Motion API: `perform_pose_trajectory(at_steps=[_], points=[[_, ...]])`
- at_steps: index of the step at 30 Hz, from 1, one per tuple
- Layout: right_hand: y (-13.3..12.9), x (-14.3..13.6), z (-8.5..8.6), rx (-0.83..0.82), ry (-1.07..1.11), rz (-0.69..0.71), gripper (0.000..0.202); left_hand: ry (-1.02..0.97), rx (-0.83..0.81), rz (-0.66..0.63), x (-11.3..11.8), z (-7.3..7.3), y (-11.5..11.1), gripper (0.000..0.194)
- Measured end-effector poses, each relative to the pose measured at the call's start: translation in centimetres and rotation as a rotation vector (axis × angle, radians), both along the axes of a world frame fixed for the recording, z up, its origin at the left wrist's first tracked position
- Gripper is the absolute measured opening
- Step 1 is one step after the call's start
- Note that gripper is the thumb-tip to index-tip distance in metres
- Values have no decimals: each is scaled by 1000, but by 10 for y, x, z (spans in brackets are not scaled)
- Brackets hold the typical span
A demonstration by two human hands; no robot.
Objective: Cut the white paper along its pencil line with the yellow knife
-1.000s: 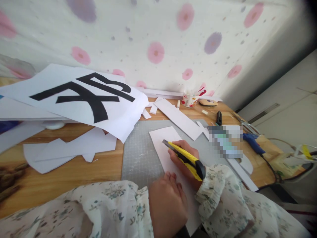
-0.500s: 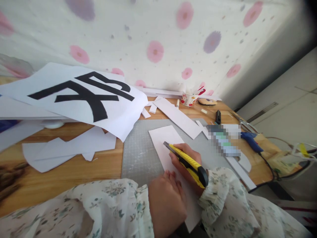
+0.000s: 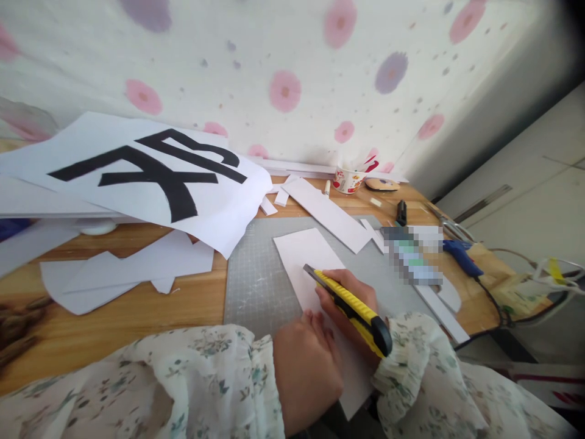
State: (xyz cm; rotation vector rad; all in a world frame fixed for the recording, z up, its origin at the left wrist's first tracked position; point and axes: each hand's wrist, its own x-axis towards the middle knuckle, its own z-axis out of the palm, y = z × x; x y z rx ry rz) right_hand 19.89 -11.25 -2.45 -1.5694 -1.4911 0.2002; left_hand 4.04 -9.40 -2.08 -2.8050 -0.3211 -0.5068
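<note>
A long strip of white foam board (image 3: 299, 253) lies slantwise on the grey cutting mat (image 3: 253, 292). My right hand (image 3: 350, 296) is closed around a yellow and black utility knife (image 3: 351, 308), held over the strip with its tip pointing up and left. Whether the tip touches the board cannot be made out. My left hand (image 3: 308, 366) rests on the lower part of the strip, its fingers bent and pressed together against the board. Part of the strip is hidden beneath both hands.
A white sheet with black lettering (image 3: 150, 171) and paper offcuts (image 3: 132, 268) lie left. Behind the strip are another white board (image 3: 326, 210) and a paper cup (image 3: 347, 181). To the right are a blurred-out object (image 3: 414, 256), a black marker (image 3: 401, 213) and a blue-handled tool (image 3: 461, 256).
My right hand and the utility knife have shifted slightly right and toward me. The left hand stays at the same spot on the strip. The whole view has tilted a little.
</note>
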Motion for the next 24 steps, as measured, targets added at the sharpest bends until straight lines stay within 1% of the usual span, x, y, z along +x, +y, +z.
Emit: perform_pose_trajectory(at_steps=[4,7,11,17,24], points=[[-4,1,-4,-15,3,-8,14,41,-8,1,-1,1,1,29],[-7,1,-2,-25,-3,-6,14,70,-13,-19,-2,2,0,29],[-11,1,-1,-10,-22,-1,15,105,-46,10,-2,5,-1,27],[-18,3,-5,10,-59,-4,18,57,-27,-13,-2,4,0,23],[-26,3,-1,-46,-112,-25,16,-53,-14,-50,-1,6,3,27]])
